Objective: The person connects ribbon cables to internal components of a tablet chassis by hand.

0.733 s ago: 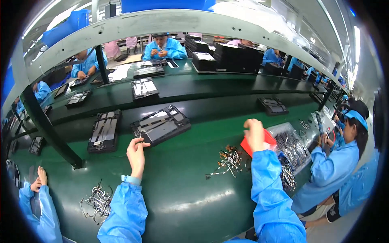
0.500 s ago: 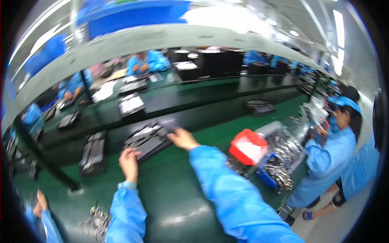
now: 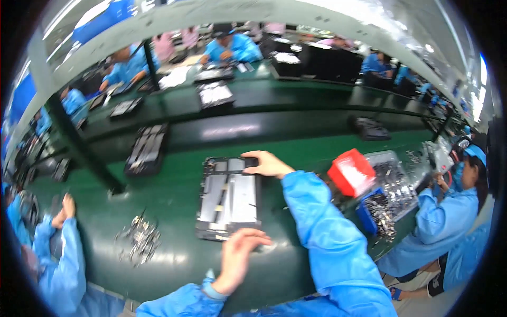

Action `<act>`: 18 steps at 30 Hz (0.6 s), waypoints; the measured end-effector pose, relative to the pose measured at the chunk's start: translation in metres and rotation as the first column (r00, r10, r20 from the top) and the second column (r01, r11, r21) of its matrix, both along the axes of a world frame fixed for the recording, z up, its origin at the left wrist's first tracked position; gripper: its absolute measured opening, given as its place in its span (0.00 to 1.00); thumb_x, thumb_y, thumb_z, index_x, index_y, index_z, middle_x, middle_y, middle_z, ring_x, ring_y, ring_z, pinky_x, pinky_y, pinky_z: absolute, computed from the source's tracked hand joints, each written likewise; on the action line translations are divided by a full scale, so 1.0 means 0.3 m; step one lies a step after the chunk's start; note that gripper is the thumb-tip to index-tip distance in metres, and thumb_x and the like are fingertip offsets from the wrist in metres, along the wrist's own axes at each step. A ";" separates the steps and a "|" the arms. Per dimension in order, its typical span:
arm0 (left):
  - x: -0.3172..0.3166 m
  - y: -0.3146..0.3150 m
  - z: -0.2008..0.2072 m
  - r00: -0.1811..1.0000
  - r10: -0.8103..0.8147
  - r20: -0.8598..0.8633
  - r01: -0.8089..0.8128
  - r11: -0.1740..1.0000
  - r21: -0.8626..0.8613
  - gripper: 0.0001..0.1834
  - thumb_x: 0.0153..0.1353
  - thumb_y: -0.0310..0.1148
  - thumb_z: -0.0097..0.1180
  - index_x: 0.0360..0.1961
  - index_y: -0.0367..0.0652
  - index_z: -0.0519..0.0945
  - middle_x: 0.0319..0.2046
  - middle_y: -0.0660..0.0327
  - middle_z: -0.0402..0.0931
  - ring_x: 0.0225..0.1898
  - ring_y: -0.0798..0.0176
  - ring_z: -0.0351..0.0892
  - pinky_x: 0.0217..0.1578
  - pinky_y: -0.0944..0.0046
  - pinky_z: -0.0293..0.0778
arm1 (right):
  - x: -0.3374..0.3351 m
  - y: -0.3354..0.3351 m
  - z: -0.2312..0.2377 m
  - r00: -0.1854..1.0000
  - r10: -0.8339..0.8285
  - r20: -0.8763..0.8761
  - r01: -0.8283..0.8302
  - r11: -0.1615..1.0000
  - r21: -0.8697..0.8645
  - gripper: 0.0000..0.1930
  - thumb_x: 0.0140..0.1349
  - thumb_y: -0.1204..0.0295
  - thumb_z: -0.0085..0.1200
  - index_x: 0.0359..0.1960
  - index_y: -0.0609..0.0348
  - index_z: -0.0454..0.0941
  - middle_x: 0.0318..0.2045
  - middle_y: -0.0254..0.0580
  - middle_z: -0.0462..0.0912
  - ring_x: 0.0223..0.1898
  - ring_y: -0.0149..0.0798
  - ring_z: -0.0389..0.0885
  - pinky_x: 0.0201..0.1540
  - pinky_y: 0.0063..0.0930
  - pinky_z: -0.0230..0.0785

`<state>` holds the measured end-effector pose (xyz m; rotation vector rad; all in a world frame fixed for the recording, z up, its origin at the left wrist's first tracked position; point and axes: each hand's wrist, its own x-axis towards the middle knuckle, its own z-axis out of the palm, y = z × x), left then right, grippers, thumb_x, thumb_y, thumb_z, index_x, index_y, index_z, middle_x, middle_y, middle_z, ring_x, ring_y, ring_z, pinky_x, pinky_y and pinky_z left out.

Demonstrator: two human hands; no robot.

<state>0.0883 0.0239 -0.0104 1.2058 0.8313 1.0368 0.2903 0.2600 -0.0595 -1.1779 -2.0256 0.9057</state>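
An opened tablet [image 3: 243, 198] lies on the green bench in front of me, with its silver battery cells and a dark ribbon strip showing. It seems to rest in a black frame or tray; which of these I cannot tell. My right hand [image 3: 268, 164] grips its far right corner, with thumb and fingers around the edge. At the near edge is my left hand [image 3: 240, 257], its fingers stretched out toward the right, close to the tablet's lower right corner. Whether those fingers touch it is unclear. Left of the tablet sits a heap of small metal parts [image 3: 141, 239].
Right of my arm stand a red bin [image 3: 351, 173], a blue bin [image 3: 368, 215] of small parts and a clear tray [image 3: 411, 198]. Another black device [image 3: 147, 149] lies near a green post [image 3: 84, 142]. Co-workers sit left [image 3: 63, 253] and right [image 3: 433, 224].
The tablet has come off the dark belt strip onto the bench nearer me and turned to lie straight. My left hand has shifted from its left side to its near edge. The view has shifted.
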 end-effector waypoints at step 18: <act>-0.318 -0.379 0.064 0.956 -0.074 -0.284 0.026 0.985 -0.170 0.10 0.64 0.22 0.48 0.46 0.31 0.75 0.33 0.54 0.84 0.37 0.65 0.84 0.40 0.69 0.77 | -0.272 -0.948 0.227 0.948 0.300 0.102 -0.317 0.904 0.288 0.19 0.49 0.81 0.59 0.45 0.56 0.82 0.35 0.36 0.77 0.31 0.36 0.78 0.33 0.26 0.75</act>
